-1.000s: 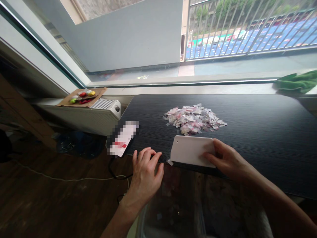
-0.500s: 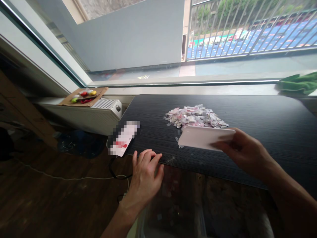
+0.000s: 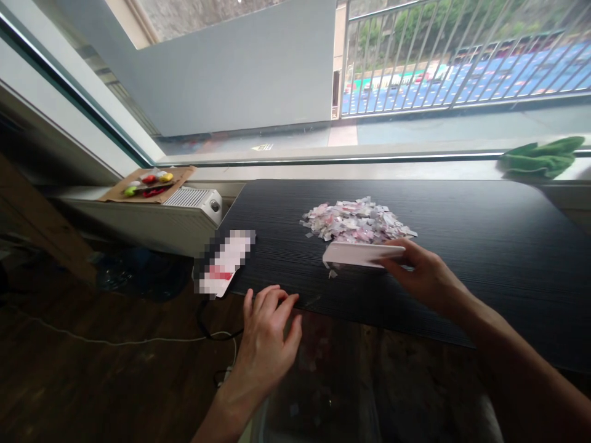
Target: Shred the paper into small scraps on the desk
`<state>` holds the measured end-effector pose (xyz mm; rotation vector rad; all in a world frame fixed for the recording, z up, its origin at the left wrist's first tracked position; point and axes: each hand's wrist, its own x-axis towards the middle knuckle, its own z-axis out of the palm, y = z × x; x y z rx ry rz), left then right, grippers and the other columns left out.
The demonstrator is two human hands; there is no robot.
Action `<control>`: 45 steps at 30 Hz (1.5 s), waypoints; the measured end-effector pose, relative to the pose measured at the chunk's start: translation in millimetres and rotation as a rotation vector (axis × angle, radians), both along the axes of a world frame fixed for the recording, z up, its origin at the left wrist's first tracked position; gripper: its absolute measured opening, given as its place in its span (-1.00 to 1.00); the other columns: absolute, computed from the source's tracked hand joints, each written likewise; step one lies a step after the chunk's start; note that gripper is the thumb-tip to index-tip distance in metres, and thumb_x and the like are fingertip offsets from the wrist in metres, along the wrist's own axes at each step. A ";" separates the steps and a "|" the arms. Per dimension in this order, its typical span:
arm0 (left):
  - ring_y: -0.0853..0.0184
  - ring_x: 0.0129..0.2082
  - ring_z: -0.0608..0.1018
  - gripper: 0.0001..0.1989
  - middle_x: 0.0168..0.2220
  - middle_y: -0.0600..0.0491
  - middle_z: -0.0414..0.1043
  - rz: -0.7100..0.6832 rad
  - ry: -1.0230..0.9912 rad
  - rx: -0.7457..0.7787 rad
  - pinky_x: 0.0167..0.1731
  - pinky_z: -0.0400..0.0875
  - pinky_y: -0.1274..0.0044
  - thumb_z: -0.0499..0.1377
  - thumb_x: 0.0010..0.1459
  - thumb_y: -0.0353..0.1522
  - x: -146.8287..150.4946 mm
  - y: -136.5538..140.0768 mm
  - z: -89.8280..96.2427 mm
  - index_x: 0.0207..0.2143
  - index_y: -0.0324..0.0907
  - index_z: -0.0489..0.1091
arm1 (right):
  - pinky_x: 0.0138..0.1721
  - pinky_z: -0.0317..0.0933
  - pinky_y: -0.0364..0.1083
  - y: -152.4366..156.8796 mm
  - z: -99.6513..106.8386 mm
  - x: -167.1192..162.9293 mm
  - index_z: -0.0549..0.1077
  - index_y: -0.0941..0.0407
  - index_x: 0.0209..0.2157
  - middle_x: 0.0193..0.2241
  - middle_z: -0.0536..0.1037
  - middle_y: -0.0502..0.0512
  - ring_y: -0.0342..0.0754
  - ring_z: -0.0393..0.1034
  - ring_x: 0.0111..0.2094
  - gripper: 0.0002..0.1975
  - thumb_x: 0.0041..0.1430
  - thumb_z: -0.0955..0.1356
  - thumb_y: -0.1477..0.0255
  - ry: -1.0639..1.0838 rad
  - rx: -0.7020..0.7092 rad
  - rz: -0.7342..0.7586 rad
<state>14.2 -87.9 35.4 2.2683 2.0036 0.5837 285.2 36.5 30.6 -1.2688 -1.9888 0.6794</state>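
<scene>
A heap of small white and pinkish paper scraps [image 3: 357,218] lies on the dark wood-grain tabletop [image 3: 462,234]. My right hand [image 3: 418,261] grips a flat white card [image 3: 357,254] by its right end, fingers and thumb closed on it. The card stands tilted at the near side of the heap. A few loose scraps lie by its left corner. My left hand [image 3: 270,323] rests at the table's front edge with its fingers spread and nothing in them. Left of it, a white and red flat piece [image 3: 226,264], partly pixelated, lies at the table's left edge.
Below the front edge stands a see-through bin [image 3: 318,394] with some scraps in it. A radiator [image 3: 189,212] with cardboard and colourful small items on top is at the left. A green cloth [image 3: 542,158] lies on the windowsill. A cable [image 3: 133,340] runs across the floor.
The card has turned more edge-on and moved a little left, close against the heap. My left hand keeps its place at the table edge. The whole view has shifted slightly.
</scene>
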 end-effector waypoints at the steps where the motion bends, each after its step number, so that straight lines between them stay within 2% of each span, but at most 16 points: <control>1: 0.12 0.02 0.41 -0.73 -0.17 -0.04 0.43 -0.002 0.000 0.003 0.13 0.08 0.00 0.05 0.18 -0.43 -0.3 -0.1 -0.4 -0.09 -0.15 0.42 | -0.43 0.28 -0.15 -1.6 4.1 5.5 0.42 0.07 -0.25 -0.47 0.56 0.00 -0.07 0.44 -0.47 -0.84 0.16 0.30 0.32 -0.046 -0.008 0.007; 4: 0.12 0.02 0.41 -0.73 -0.17 -0.03 0.43 -0.005 0.001 0.012 0.13 0.09 0.00 0.04 0.19 -0.44 -0.5 0.0 -1.5 -0.09 -0.14 0.41 | -0.47 0.23 -0.15 -7.1 19.6 21.7 0.43 0.09 -0.28 -0.49 0.54 0.01 -0.09 0.38 -0.51 -0.82 0.18 0.27 0.30 -0.177 -0.077 0.044; 8: 0.12 0.03 0.41 -0.74 -0.17 -0.03 0.43 -0.007 0.002 0.020 0.14 0.09 0.00 0.04 0.19 -0.42 0.3 1.3 -1.9 -0.09 -0.14 0.42 | -0.37 0.26 -0.13 -9.4 31.8 24.0 0.46 0.13 -0.30 -0.40 0.57 0.08 -0.06 0.42 -0.42 -0.78 0.17 0.28 0.28 -0.150 -0.114 0.068; 11: 0.13 0.03 0.41 -0.73 -0.17 -0.04 0.43 -0.017 0.018 0.025 0.15 0.09 0.01 0.05 0.19 -0.42 -0.3 2.2 -1.5 -0.09 -0.14 0.42 | -0.28 0.28 -0.11 -5.8 30.4 9.8 0.50 0.18 -0.25 -0.35 0.59 0.13 -0.02 0.45 -0.33 -0.70 0.20 0.27 0.26 -0.083 -0.139 0.123; 14: 0.14 0.02 0.41 -0.72 -0.16 -0.04 0.43 -0.036 0.036 0.033 0.15 0.10 0.02 0.05 0.20 -0.41 -2.2 1.6 -1.0 -0.06 -0.12 0.42 | -0.14 0.29 -0.07 -1.1 26.4 -0.3 0.54 0.21 -0.19 -0.26 0.62 0.18 0.04 0.48 -0.21 -0.68 0.22 0.26 0.31 -0.060 -0.235 0.254; 18: 0.13 0.02 0.41 -0.72 -0.17 -0.05 0.44 -0.014 0.041 0.051 0.13 0.11 0.02 0.04 0.19 -0.41 -2.9 0.2 -0.6 -0.08 -0.13 0.42 | -0.07 0.29 -0.05 -0.8 23.7 18.0 0.58 0.17 -0.25 -0.20 0.62 0.21 0.05 0.50 -0.16 -0.75 0.19 0.28 0.39 -0.002 -0.258 0.397; 23: 0.13 0.01 0.42 -0.72 -0.18 -0.05 0.44 -0.030 0.033 0.055 0.11 0.12 0.02 0.03 0.19 -0.42 2.0 3.4 -1.0 -0.08 -0.14 0.42 | -0.20 0.36 -0.09 -12.5 22.8 72.2 0.62 0.12 -0.36 -0.25 0.63 0.27 0.06 0.54 -0.24 -0.78 0.12 0.39 0.28 0.066 -0.289 0.266; 25: 0.13 0.01 0.42 -0.72 -0.17 -0.05 0.44 -0.047 0.031 0.053 0.11 0.12 0.02 0.03 0.19 -0.41 5.4 6.1 -0.7 -0.08 -0.14 0.42 | -0.22 0.36 -0.10 -17.2 24.2 82.9 0.63 0.09 -0.37 -0.27 0.63 0.26 0.06 0.54 -0.25 -0.78 0.09 0.41 0.24 0.103 -0.279 0.215; 28: 0.12 0.01 0.42 -0.72 -0.17 -0.06 0.44 -0.070 0.035 0.058 0.11 0.12 0.01 0.04 0.20 -0.40 10.0 9.4 0.5 -0.08 -0.15 0.42 | -0.19 0.35 -0.12 -19.9 27.6 73.5 0.62 0.08 -0.36 -0.26 0.63 0.22 0.02 0.53 -0.23 -0.82 0.11 0.40 0.28 0.162 -0.236 0.207; 33: 0.11 0.01 0.43 -0.72 -0.16 -0.07 0.45 -0.072 0.066 0.081 0.10 0.13 0.02 0.04 0.20 -0.39 7.0 8.1 1.3 -0.06 -0.15 0.42 | -0.19 0.35 -0.12 -12.1 27.4 28.1 0.59 0.16 -0.31 -0.22 0.62 0.21 -0.01 0.52 -0.22 -0.83 0.15 0.33 0.48 0.107 -0.229 0.447; 36: 0.12 0.00 0.44 -0.72 -0.16 -0.06 0.45 -0.066 0.090 0.094 0.09 0.14 0.05 0.04 0.21 -0.37 -1.2 5.0 -0.2 -0.06 -0.13 0.42 | -0.18 0.34 -0.13 -7.9 24.0 22.6 0.59 0.16 -0.30 -0.21 0.61 0.19 -0.03 0.51 -0.21 -0.81 0.13 0.31 0.53 0.079 -0.234 0.501; 38: 0.13 0.00 0.44 -0.72 -0.16 -0.05 0.45 -0.062 0.100 0.096 0.10 0.15 0.07 0.05 0.21 -0.36 -6.4 3.9 -1.9 -0.05 -0.12 0.42 | -0.20 0.34 -0.13 -8.5 22.9 33.2 0.59 0.16 -0.33 -0.23 0.61 0.19 -0.02 0.52 -0.23 -0.83 0.12 0.33 0.50 0.084 -0.254 0.459; 42: 0.12 0.01 0.43 -0.70 -0.15 -0.04 0.46 -0.083 0.107 0.067 0.11 0.15 0.08 0.08 0.19 -0.37 -9.1 6.4 -5.4 -0.03 -0.10 0.42 | -0.22 0.35 -0.10 -15.7 26.5 70.1 0.59 0.14 -0.40 -0.27 0.62 0.22 0.03 0.52 -0.25 -0.80 0.13 0.37 0.32 0.119 -0.326 0.249; 45: 0.11 0.01 0.43 -0.69 -0.14 -0.05 0.46 -0.108 0.092 0.071 0.11 0.14 0.07 0.09 0.18 -0.37 -4.0 10.7 -5.4 -0.03 -0.10 0.42 | -0.14 0.33 -0.05 -21.5 31.6 91.9 0.59 0.11 -0.41 -0.28 0.62 0.21 0.07 0.51 -0.22 -0.73 0.06 0.40 0.18 0.105 -0.310 0.092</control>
